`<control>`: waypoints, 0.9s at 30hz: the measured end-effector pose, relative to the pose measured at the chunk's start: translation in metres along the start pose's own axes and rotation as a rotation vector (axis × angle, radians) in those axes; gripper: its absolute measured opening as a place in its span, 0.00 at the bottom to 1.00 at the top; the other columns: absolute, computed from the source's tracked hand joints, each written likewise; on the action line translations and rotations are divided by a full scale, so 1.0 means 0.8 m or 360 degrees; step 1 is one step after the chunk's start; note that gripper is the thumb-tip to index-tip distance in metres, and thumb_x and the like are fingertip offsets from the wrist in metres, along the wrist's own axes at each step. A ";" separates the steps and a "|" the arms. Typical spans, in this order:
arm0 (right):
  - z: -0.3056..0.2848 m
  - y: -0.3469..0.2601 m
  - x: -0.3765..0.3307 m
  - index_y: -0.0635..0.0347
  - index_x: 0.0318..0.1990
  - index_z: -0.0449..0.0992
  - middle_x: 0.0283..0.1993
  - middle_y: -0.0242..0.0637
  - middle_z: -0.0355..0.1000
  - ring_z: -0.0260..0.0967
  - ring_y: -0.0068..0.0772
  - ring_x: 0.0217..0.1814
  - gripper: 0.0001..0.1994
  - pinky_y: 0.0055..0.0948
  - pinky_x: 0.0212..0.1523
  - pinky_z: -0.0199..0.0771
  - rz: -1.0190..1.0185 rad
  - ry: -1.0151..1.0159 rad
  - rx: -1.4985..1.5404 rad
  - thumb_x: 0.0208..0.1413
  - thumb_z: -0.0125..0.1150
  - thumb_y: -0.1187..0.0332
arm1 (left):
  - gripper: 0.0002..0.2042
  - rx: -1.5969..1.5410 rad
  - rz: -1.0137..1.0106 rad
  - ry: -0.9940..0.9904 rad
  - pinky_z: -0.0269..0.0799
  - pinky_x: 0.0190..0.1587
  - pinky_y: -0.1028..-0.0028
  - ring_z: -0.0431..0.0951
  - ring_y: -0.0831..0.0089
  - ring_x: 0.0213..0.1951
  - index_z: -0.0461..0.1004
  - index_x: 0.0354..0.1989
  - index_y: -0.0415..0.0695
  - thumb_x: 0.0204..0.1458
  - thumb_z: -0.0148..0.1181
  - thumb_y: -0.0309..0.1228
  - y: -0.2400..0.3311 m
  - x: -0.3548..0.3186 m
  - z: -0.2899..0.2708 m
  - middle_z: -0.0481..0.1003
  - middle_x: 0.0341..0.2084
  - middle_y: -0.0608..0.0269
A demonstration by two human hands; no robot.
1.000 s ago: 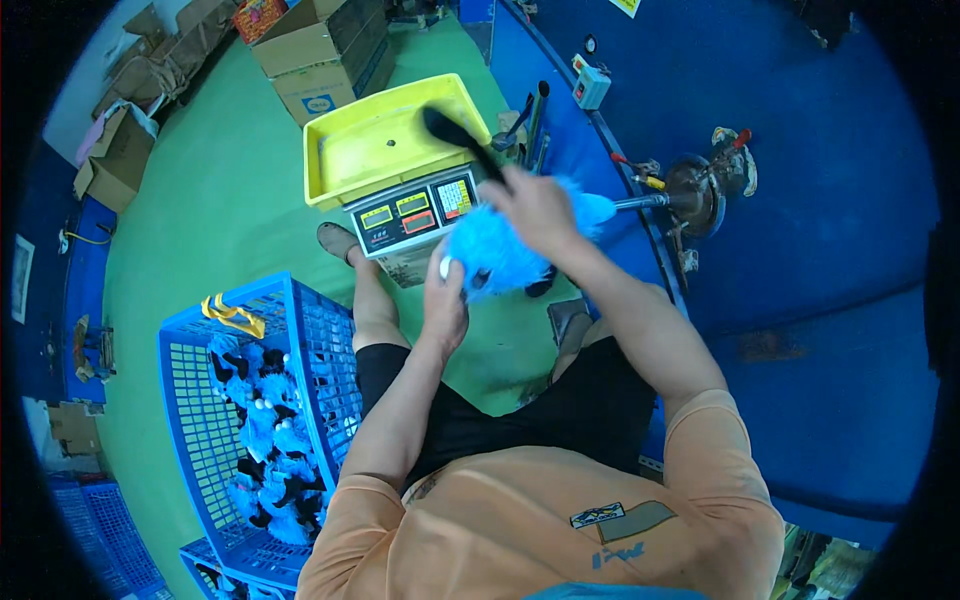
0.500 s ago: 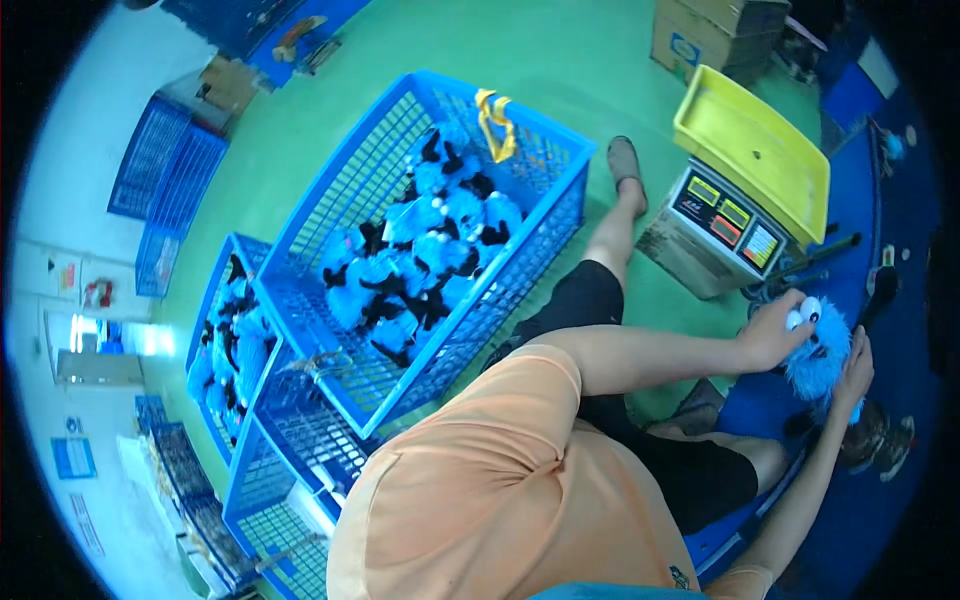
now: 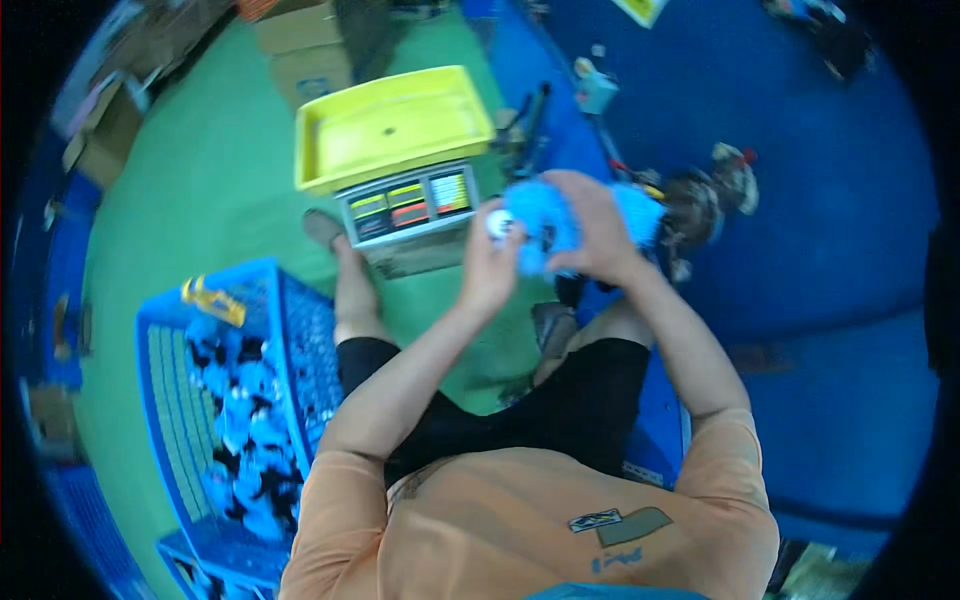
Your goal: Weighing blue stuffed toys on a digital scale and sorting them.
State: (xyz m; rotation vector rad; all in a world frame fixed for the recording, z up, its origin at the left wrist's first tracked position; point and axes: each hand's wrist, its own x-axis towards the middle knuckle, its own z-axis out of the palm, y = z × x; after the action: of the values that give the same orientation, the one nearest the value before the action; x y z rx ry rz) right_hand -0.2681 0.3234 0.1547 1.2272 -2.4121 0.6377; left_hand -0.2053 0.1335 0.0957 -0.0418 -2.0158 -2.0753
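Note:
A fluffy blue plush toy (image 3: pixel 538 208) with a white eye is held up in front of me, over the space beyond my knees. My left hand (image 3: pixel 488 268) grips its left side, with the fingers close to the eye. Around the other side of the head curls my right hand (image 3: pixel 602 235), partly covering the fur. Part of the blue fur shows past the right hand's knuckles. Motion blur softens the toy's face and my fingers.
A weighing scale (image 3: pixel 410 210) with a yellow tray (image 3: pixel 400 125) stands just beyond my left hand. At the left, a blue plastic basket (image 3: pixel 285 400) holds several blue and black plush toys. A blue table (image 3: pixel 800 270) lies on the right. Cardboard boxes (image 3: pixel 310 80) stand farther back.
My view has swung right, so the scale, basket and hands now appear farther left. Both hands still hold the plush toy, and my right hand now covers more of its head.

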 end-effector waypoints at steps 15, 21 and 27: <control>0.012 0.003 0.011 0.52 0.31 0.73 0.33 0.38 0.76 0.73 0.44 0.39 0.05 0.41 0.43 0.69 0.0208 -0.0150 -0.0582 0.52 0.60 0.64 | 0.15 0.0118 0.0055 0.0208 0.69 0.46 0.68 0.71 0.68 0.39 0.69 0.54 0.38 0.68 0.46 0.37 -0.024 0.007 -0.002 0.73 0.40 0.53; 0.017 -0.003 0.014 0.52 0.34 0.73 0.33 0.37 0.76 0.73 0.44 0.38 0.06 0.40 0.44 0.69 0.0348 -0.0276 -0.0622 0.52 0.59 0.63 | 0.14 0.0288 -0.0091 0.0029 0.70 0.48 0.65 0.74 0.63 0.42 0.69 0.51 0.39 0.66 0.49 0.37 0.039 0.040 -0.009 0.73 0.39 0.54; 0.020 0.006 0.012 0.53 0.36 0.72 0.34 0.39 0.77 0.74 0.46 0.37 0.08 0.41 0.43 0.70 0.0234 -0.0174 -0.0467 0.52 0.60 0.63 | 0.14 -0.0060 0.0094 0.0201 0.70 0.48 0.63 0.74 0.60 0.42 0.66 0.52 0.38 0.67 0.48 0.36 0.035 -0.013 0.008 0.71 0.39 0.51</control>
State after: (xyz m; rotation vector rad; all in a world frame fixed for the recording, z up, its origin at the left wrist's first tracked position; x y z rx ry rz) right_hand -0.2792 0.3106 0.1450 0.9944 -2.5895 0.2468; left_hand -0.1909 0.1408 0.1214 0.0221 -1.8795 -2.0260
